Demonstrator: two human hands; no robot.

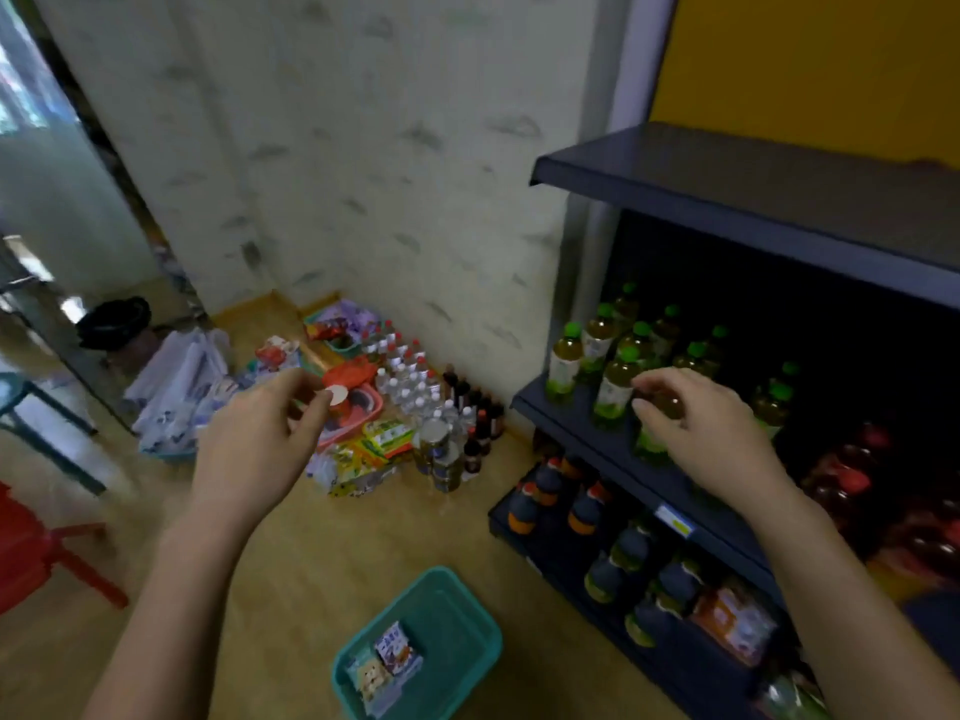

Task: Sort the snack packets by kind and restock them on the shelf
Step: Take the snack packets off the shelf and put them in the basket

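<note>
Two snack packets (pixel 385 662) lie unshelved in the teal basket (pixel 457 610) by the shelf (pixel 582 433); right hand (pixel 701 428) grips a bottle (pixel 649 441), left hand (pixel 260 439) grasp unclear.

Two small snack packets (pixel 397 651) lie flat, side by side, in the near-left corner of a teal basket (pixel 491 634) on the floor. The dark shelf (pixel 727 200) stands right, holding bottles (pixel 563 363).

Teal basket (pixel 457 610), green-capped bottles (pixel 563 363) — dark blue shelf (pixel 727 194).
</note>
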